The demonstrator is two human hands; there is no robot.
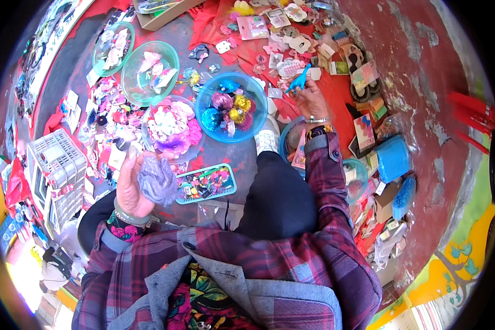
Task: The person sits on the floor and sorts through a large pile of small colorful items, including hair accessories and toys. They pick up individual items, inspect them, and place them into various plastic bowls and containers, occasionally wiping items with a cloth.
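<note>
In my left hand (129,190), at lower left, rests a ruffled lavender bunch of soft fabric (158,180), gripped between thumb and fingers. A pale pile of pink and white fabric flowers fills the clear bowl (197,147) just beyond it. My right hand (312,103) is stretched out to the far right, with its fingertips pinching a bright blue strip-like piece (300,81), whose exact kind I cannot make out. Between the hands stands a blue plastic bowl (201,91) of shiny tinsel balls in yellow, pink and blue.
A teal tray (234,183) of small colourful pieces lies before me. Two green bowls (127,93) (131,36) stand at far left, above a grey plastic crate (66,157). Carded hair accessories (364,129) crowd the red cloth at right, near a blue packet (393,158).
</note>
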